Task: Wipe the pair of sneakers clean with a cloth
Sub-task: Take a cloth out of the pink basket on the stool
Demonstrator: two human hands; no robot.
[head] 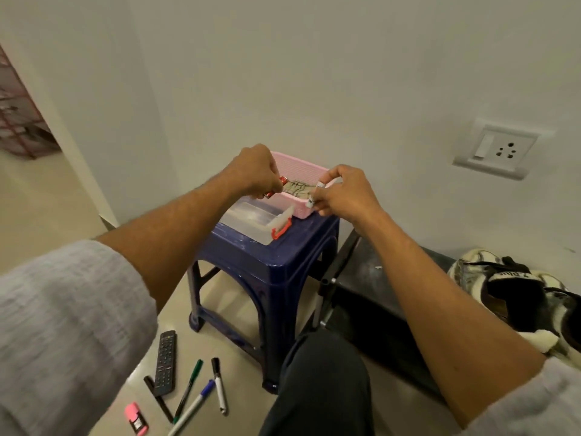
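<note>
A: Left hand (256, 171)?
B: Above the pink basket (303, 212), fingers closed on a small red thing (276, 187), maybe batteries; hard to tell.
A: Right hand (342, 193)?
B: At the basket's right edge, fingers pinched on a small white-tipped item (316, 191). Too small to name.
A: In the basket?
B: A grey patterned cloth (298, 188), lying between both hands.
A: Under the basket?
B: A blue stool (283, 262), shared with a clear box (248, 221) just left of the basket, red latch showing.
A: Sneakers (515, 294)?
B: Far right, on a dark low bench (371, 297), well apart from both hands. Black and white, untouched.
A: On the floor?
B: A remote (165, 360), markers (201, 398), a pink highlighter (135, 418), near the left sleeve.
A: Wall?
B: A socket (496, 152), upper right.
</note>
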